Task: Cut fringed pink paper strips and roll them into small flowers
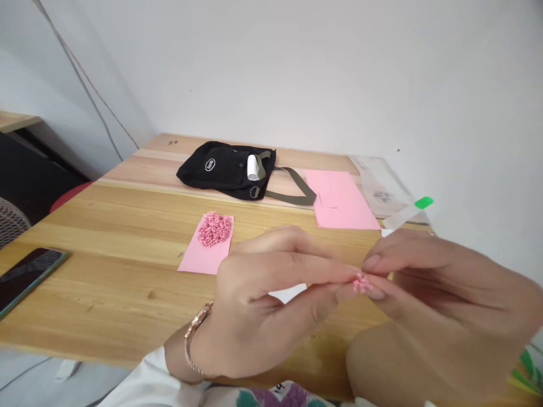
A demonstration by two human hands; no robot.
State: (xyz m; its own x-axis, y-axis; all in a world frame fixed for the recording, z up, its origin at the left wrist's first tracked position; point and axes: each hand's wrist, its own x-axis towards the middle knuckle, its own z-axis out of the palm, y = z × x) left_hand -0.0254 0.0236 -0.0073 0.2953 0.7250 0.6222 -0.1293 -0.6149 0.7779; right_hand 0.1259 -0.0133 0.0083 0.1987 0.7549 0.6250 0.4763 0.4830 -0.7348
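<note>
A small pink curled paper piece (361, 282) is pinched between both hands at the right of the middle, above the table. My left hand (275, 299), with a bracelet on its wrist, holds it between thumb and forefinger from the left. From the right, my right hand (445, 294) grips it with thumb and fingertips. Beyond my left hand, a heap of similar pink pieces (214, 229) rests on a pink paper slip (203, 259). Something white shows behind my left hand, mostly hidden.
On the wooden table (127, 237) lie a black bag (224, 169) with a strap, pink paper sheets (345, 198) and a clear plastic sleeve (377, 181). A green-tipped strip (424, 202) stands out behind my right hand. A phone (31, 274) lies at the left edge.
</note>
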